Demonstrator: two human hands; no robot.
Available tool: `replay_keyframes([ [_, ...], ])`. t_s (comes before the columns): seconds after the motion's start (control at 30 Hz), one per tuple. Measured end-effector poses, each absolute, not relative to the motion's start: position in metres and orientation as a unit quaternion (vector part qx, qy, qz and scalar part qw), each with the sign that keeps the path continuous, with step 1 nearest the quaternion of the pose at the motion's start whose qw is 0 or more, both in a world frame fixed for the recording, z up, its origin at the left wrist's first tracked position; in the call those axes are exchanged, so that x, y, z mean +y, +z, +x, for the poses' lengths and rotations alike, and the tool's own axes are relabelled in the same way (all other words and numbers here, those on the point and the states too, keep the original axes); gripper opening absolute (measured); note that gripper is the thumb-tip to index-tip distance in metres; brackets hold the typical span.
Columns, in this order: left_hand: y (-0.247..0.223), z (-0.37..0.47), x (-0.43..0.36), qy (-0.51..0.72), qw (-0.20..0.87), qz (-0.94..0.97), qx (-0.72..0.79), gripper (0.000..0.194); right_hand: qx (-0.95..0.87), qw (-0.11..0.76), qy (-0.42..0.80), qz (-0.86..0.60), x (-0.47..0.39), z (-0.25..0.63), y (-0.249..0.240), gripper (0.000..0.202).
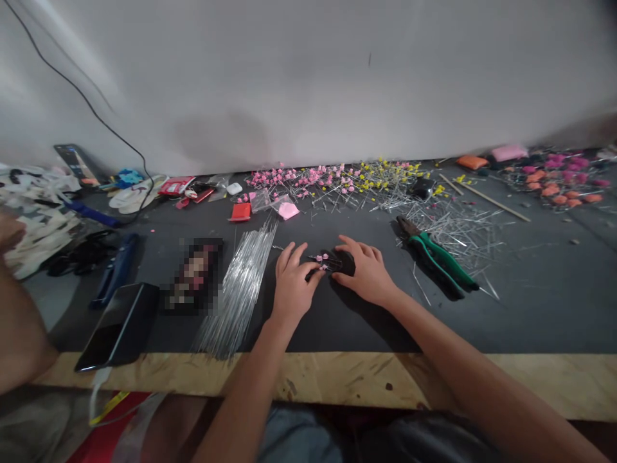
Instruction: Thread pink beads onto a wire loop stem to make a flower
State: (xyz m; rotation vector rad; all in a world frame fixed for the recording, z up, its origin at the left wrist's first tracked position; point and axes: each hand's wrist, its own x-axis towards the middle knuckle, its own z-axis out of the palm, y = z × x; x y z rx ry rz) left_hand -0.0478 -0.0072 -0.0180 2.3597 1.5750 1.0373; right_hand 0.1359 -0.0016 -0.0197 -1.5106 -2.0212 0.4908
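Note:
Near the middle of the dark table top, a few thin wires with small pink heads (322,259) lie between my two hands. My left hand (295,283) has its fingers apart, with the thumb and a fingertip beside the pink heads; whether it grips one is too small to tell. My right hand (367,269) is spread at the other ends of these wires, fingers apart and holding nothing visible. A thick bundle of straight silvery wires (241,289) lies left of my left hand. Green-handled pliers (436,257) rest to the right of my right hand.
Pink-headed wires (308,179) and yellow-headed wires (393,175) are heaped along the wall. Cut wires (457,228) lie behind the pliers. A phone (120,326) with a cable sits near the wooden front edge (337,381). Another person's arm (22,321) is at the far left.

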Motion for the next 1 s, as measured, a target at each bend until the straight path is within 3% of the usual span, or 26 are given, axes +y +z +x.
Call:
replay_keyframes([
  [0.77, -0.017, -0.050, -0.028, 0.283, 0.074, 0.733, 0.614, 0.014, -0.754, 0.273, 0.199, -0.563, -0.004, 0.136, -0.020, 0.051],
  [1.0, -0.017, -0.046, -0.021, 0.280, 0.066, 0.742, 0.605, 0.016, -0.758, 0.272, 0.196, -0.559, -0.004, 0.135, -0.019, 0.055],
])
